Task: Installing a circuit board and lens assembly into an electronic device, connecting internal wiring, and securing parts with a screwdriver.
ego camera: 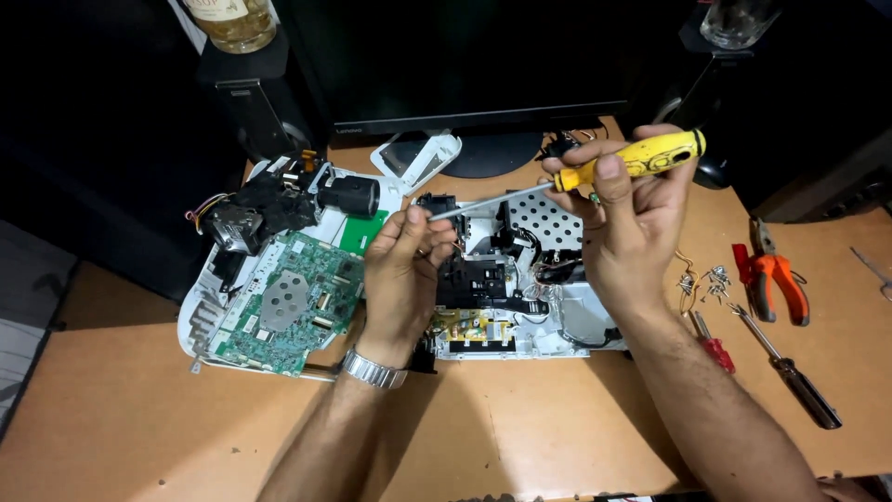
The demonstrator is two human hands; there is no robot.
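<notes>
We see the right hand (632,218) clamped on the yellow handle of a screwdriver (595,174), held level above the opened device (520,279) on the surface (520,428). The left hand (401,270) pinches the tip of its shaft; whether a screw sits there, we cannot tell. A green circuit board (288,302) lies to the left, and orange pliers (771,279) and loose screws (711,279) to the right.

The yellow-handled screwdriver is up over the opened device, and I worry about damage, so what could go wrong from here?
The left hand pinches the tip of the yellow-handled screwdriver, gripped by the right hand; a slip could prick a finger. Dropped, the tool might hit the exposed boards in the opened white casing. The loose screws lie near the red-handled pliers and could scatter if knocked.
</notes>
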